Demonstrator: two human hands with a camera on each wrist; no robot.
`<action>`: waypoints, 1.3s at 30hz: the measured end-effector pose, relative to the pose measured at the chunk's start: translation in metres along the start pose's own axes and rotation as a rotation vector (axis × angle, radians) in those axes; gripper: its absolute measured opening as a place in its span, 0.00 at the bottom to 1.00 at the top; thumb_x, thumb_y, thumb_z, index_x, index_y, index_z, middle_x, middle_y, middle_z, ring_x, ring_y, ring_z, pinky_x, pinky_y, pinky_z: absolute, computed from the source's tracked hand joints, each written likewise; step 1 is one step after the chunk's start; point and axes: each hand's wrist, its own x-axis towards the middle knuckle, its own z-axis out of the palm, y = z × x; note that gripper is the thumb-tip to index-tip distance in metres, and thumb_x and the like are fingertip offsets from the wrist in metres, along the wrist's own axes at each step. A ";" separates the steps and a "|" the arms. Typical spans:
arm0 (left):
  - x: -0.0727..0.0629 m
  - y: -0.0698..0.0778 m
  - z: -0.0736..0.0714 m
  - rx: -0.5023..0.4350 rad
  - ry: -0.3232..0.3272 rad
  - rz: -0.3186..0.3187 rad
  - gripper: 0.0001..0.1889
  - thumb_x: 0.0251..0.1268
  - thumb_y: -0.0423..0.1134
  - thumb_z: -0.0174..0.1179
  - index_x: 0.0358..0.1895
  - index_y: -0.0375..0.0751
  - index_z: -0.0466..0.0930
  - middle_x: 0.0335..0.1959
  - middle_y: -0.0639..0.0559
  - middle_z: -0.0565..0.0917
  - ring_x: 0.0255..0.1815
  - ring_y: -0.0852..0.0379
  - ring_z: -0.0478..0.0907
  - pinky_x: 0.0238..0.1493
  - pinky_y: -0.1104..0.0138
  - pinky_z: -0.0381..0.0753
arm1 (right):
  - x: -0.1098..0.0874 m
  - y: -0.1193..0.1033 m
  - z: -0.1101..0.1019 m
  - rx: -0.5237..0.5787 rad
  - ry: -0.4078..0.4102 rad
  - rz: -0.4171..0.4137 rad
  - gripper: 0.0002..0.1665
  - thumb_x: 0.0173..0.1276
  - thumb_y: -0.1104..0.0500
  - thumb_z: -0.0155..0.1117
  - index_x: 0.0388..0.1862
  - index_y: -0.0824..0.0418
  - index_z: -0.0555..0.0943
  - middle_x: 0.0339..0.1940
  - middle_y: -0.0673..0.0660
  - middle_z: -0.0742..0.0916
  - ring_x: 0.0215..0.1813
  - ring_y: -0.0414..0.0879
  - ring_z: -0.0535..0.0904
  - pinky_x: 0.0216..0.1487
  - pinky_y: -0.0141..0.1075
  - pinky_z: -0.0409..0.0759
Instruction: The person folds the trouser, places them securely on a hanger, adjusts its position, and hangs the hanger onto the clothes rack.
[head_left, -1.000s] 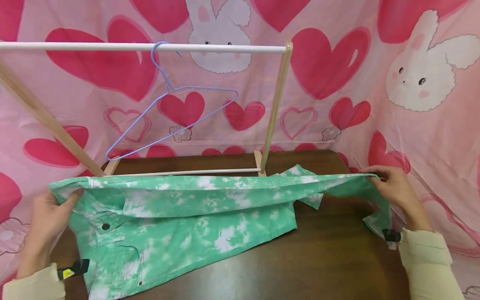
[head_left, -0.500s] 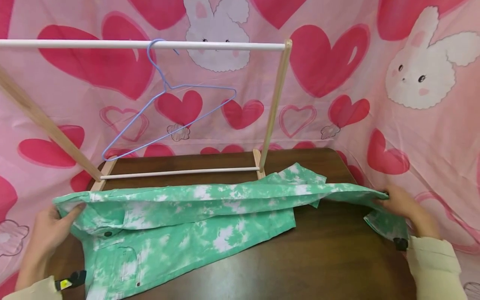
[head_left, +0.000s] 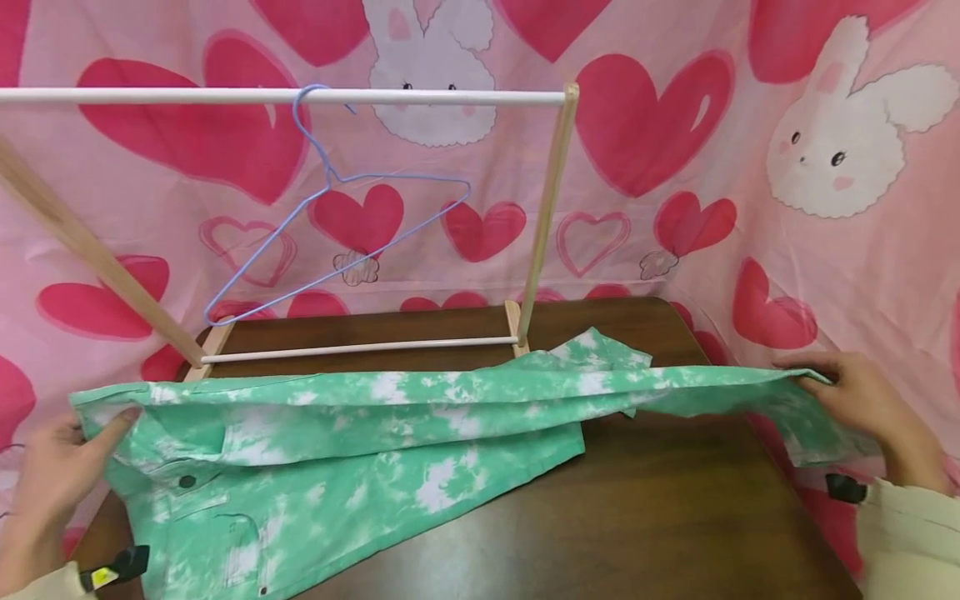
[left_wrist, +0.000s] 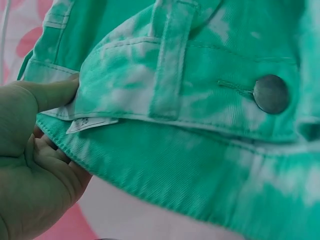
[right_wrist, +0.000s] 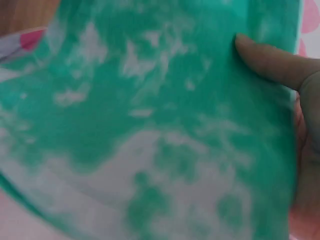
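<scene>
A pair of green and white tie-dye trousers (head_left: 450,417) is stretched sideways over the brown table. At their waistband end, my left hand (head_left: 56,475) pinches the cloth between thumb and fingers. The left wrist view shows the thumb on the waistband (left_wrist: 125,85), near a belt loop and a round metal button (left_wrist: 271,94). My right hand (head_left: 862,400) grips the far end of one trouser leg, its thumb on the near face in the right wrist view and its fingers behind the cloth. The other leg (head_left: 442,483) hangs or lies lower, towards the front.
A rack of pale wood posts (head_left: 547,217) and a white top rail (head_left: 465,97) stands behind the trousers. From the rail hangs a blue hanger (head_left: 328,179). The brown table (head_left: 600,517) shows in front. Pink cloth with hearts and rabbits surrounds it.
Both hands have come down a little, and they have spread apart: the right one to the right, the left slightly to the left. The gripped trouser leg now reaches further right.
</scene>
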 end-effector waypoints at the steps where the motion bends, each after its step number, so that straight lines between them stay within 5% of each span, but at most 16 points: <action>1: 0.002 -0.002 -0.004 -0.018 0.012 0.003 0.10 0.74 0.43 0.60 0.30 0.54 0.80 0.15 0.83 0.74 0.19 0.77 0.71 0.19 0.76 0.69 | 0.001 -0.002 -0.002 -0.015 0.017 0.011 0.16 0.57 0.78 0.69 0.45 0.71 0.86 0.38 0.25 0.80 0.35 0.19 0.71 0.29 0.20 0.71; 3: 0.005 -0.007 -0.010 -0.098 0.034 0.013 0.12 0.74 0.39 0.59 0.30 0.62 0.79 0.16 0.83 0.75 0.17 0.77 0.72 0.17 0.77 0.70 | 0.003 -0.005 -0.004 -0.039 0.041 0.034 0.15 0.58 0.76 0.71 0.45 0.71 0.87 0.36 0.25 0.79 0.32 0.21 0.70 0.27 0.21 0.70; 6: 0.012 -0.014 -0.014 -0.201 0.041 0.039 0.20 0.75 0.35 0.57 0.33 0.74 0.73 0.18 0.84 0.77 0.16 0.77 0.75 0.16 0.79 0.71 | 0.007 -0.008 -0.004 -0.067 0.057 0.031 0.13 0.58 0.75 0.72 0.43 0.70 0.87 0.33 0.38 0.86 0.31 0.22 0.69 0.27 0.21 0.69; 10: 0.024 -0.019 -0.014 -0.054 0.023 -0.014 0.08 0.76 0.42 0.57 0.34 0.57 0.79 0.16 0.82 0.74 0.18 0.77 0.71 0.18 0.77 0.70 | 0.014 -0.008 0.007 -0.071 0.036 0.066 0.13 0.61 0.69 0.74 0.45 0.70 0.87 0.37 0.68 0.89 0.33 0.16 0.66 0.28 0.18 0.68; 12: 0.029 -0.022 -0.010 0.034 -0.019 -0.032 0.12 0.75 0.45 0.57 0.34 0.42 0.81 0.15 0.76 0.73 0.19 0.74 0.69 0.19 0.73 0.70 | 0.016 -0.004 0.017 -0.076 0.023 0.068 0.13 0.61 0.67 0.75 0.45 0.70 0.87 0.39 0.73 0.88 0.34 0.14 0.66 0.30 0.16 0.69; 14: 0.031 -0.025 -0.006 0.097 -0.070 -0.034 0.19 0.75 0.46 0.57 0.32 0.31 0.80 0.15 0.70 0.74 0.21 0.72 0.67 0.20 0.71 0.69 | 0.015 0.003 0.026 -0.087 0.015 0.061 0.14 0.60 0.66 0.77 0.44 0.69 0.88 0.39 0.73 0.89 0.34 0.14 0.66 0.31 0.16 0.69; 17: 0.030 -0.032 -0.001 0.083 -0.149 -0.018 0.20 0.75 0.47 0.57 0.33 0.29 0.82 0.17 0.68 0.77 0.23 0.72 0.68 0.21 0.71 0.71 | 0.009 0.017 0.037 -0.073 0.020 0.059 0.14 0.57 0.65 0.78 0.42 0.70 0.88 0.33 0.68 0.89 0.32 0.17 0.68 0.29 0.19 0.70; 20: 0.028 -0.041 0.002 0.058 -0.205 -0.045 0.22 0.76 0.50 0.57 0.49 0.30 0.83 0.22 0.75 0.79 0.28 0.79 0.68 0.28 0.75 0.71 | -0.004 0.030 0.040 -0.016 0.020 0.134 0.11 0.59 0.64 0.77 0.36 0.70 0.86 0.23 0.56 0.86 0.28 0.23 0.68 0.25 0.23 0.70; 23: 0.025 -0.050 0.003 0.059 -0.273 -0.087 0.34 0.76 0.55 0.55 0.70 0.27 0.70 0.28 0.79 0.78 0.34 0.87 0.64 0.41 0.70 0.77 | -0.018 0.039 0.041 0.082 -0.016 0.253 0.13 0.65 0.60 0.74 0.36 0.71 0.85 0.21 0.43 0.83 0.25 0.31 0.70 0.24 0.26 0.72; 27: 0.022 -0.058 0.007 0.069 -0.383 -0.091 0.42 0.78 0.56 0.52 0.72 0.17 0.58 0.33 0.73 0.80 0.34 0.85 0.67 0.35 0.63 0.83 | -0.028 0.040 0.051 0.165 -0.066 0.364 0.20 0.73 0.53 0.66 0.46 0.72 0.83 0.26 0.40 0.83 0.28 0.35 0.72 0.26 0.29 0.76; 30: 0.020 -0.058 0.011 0.066 -0.387 -0.072 0.41 0.78 0.55 0.53 0.70 0.14 0.60 0.34 0.67 0.82 0.31 0.81 0.71 0.26 0.71 0.79 | -0.025 0.040 0.067 0.169 -0.055 0.316 0.19 0.75 0.55 0.63 0.48 0.72 0.80 0.29 0.43 0.80 0.30 0.35 0.70 0.27 0.28 0.74; 32: 0.019 -0.054 0.013 0.064 -0.352 -0.087 0.41 0.77 0.56 0.54 0.69 0.14 0.61 0.32 0.68 0.82 0.30 0.80 0.72 0.25 0.71 0.79 | -0.021 0.041 0.077 0.174 0.003 0.262 0.14 0.74 0.59 0.63 0.45 0.71 0.79 0.28 0.44 0.78 0.30 0.34 0.69 0.27 0.27 0.72; 35: 0.019 -0.046 0.016 0.037 -0.287 -0.123 0.41 0.76 0.56 0.55 0.68 0.14 0.63 0.28 0.70 0.81 0.27 0.73 0.75 0.24 0.68 0.80 | -0.010 0.044 0.088 0.155 0.199 0.240 0.10 0.71 0.64 0.64 0.42 0.74 0.81 0.26 0.34 0.78 0.27 0.29 0.69 0.28 0.22 0.69; 39: 0.023 -0.038 0.014 0.018 -0.250 -0.117 0.41 0.77 0.54 0.54 0.69 0.14 0.62 0.23 0.75 0.78 0.23 0.68 0.77 0.22 0.67 0.80 | 0.004 0.046 0.083 0.114 0.420 0.396 0.15 0.72 0.60 0.61 0.46 0.73 0.84 0.24 0.23 0.73 0.26 0.25 0.67 0.29 0.19 0.65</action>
